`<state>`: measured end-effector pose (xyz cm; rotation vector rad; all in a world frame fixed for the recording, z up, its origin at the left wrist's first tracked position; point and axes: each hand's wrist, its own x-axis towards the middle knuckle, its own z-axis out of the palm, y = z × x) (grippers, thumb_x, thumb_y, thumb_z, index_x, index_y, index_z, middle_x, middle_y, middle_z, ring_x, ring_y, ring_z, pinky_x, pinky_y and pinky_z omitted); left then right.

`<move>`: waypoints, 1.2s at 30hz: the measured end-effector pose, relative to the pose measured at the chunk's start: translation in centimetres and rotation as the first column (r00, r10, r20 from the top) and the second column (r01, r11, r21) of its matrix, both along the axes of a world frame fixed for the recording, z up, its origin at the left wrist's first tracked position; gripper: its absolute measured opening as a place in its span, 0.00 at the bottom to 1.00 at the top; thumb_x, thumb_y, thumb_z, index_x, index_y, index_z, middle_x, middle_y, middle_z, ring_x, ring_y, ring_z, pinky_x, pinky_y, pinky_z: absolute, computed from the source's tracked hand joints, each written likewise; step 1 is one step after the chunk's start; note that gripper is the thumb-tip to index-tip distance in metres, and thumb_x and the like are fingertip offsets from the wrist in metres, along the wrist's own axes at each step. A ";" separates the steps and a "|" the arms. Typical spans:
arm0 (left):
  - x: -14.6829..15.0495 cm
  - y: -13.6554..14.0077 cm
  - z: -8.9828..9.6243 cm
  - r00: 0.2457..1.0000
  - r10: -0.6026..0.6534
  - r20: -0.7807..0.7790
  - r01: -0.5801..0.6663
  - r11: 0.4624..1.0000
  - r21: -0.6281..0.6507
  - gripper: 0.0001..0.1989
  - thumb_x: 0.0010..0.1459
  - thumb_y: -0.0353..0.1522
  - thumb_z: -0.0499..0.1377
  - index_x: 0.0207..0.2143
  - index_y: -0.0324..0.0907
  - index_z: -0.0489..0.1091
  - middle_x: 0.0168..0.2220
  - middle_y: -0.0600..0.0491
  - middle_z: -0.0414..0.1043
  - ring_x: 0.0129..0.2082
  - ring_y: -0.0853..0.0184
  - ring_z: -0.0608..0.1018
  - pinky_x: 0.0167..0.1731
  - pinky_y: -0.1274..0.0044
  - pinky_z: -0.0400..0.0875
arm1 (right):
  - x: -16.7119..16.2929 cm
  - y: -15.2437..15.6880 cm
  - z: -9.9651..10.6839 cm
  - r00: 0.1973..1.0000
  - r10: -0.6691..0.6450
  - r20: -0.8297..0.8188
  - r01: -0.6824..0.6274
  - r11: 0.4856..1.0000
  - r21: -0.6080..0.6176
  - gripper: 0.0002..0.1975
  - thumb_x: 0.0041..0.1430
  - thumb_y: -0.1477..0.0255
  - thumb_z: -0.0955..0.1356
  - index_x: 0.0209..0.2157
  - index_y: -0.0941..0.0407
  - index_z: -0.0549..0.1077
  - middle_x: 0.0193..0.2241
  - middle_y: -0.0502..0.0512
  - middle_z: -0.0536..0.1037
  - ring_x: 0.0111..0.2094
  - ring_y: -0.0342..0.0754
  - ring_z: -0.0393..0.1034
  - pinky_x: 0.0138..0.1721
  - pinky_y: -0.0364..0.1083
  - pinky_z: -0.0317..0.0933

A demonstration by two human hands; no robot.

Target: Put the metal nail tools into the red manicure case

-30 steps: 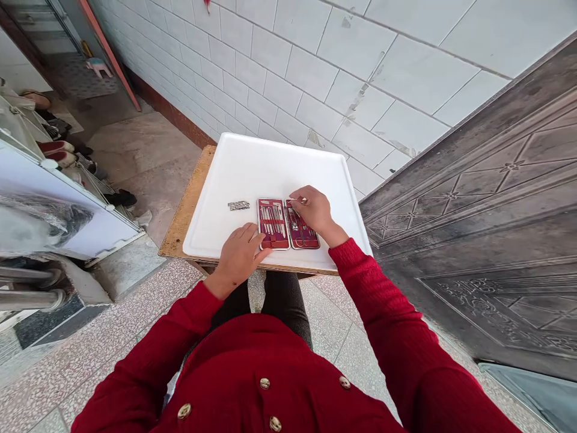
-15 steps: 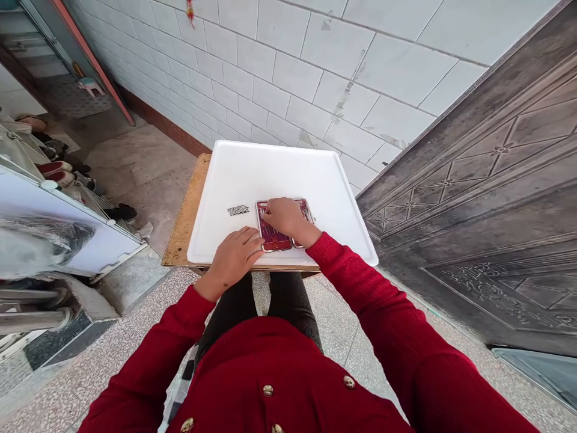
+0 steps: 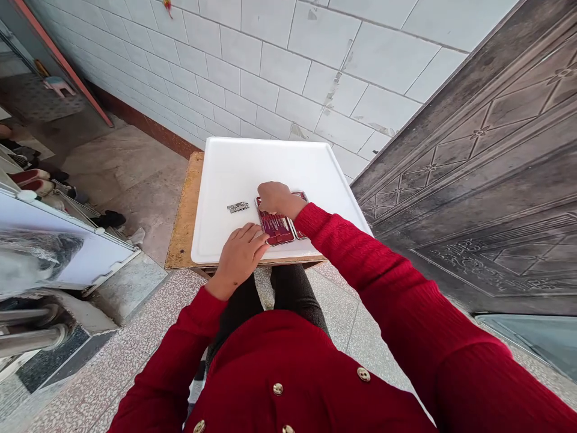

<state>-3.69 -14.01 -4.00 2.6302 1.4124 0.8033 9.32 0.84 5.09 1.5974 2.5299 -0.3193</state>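
Note:
A dark red manicure case (image 3: 280,233) lies open on a white board (image 3: 265,159), with several slim metal tools in its left half. My right hand (image 3: 276,198) is over the upper part of the case, its fingers curled down at the tools. What the fingertips pinch, if anything, is hidden. My left hand (image 3: 241,249) lies at the lower left corner of the case, fingers extended, the fingertips touching its edge. Left of the case, apart from both hands, a silver nail clipper (image 3: 238,207) lies on the board.
The board rests on a wooden table (image 3: 180,240) whose left edge sticks out. Beyond it is a tiled wall (image 3: 252,60). A dark carved door (image 3: 473,180) stands to the right, and a shoe rack (image 3: 58,234) to the left.
My right hand has moved up the case towards its far left corner, uncovering more of the tools. The left hand stays at the case's edge. The view has shifted slightly.

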 end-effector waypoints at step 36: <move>0.0 -0.4 0.4 1.000 -0.008 -0.005 0.008 0.998 0.067 0.15 0.75 0.33 0.52 0.52 0.42 0.77 0.56 0.41 0.77 0.61 0.52 0.75 0.57 0.58 0.73 | -2.5 4.3 1.4 0.972 0.064 -0.228 -0.050 0.996 0.068 0.06 0.57 0.77 0.71 0.35 0.60 0.82 0.34 0.58 0.85 0.38 0.53 0.79 0.41 0.48 0.70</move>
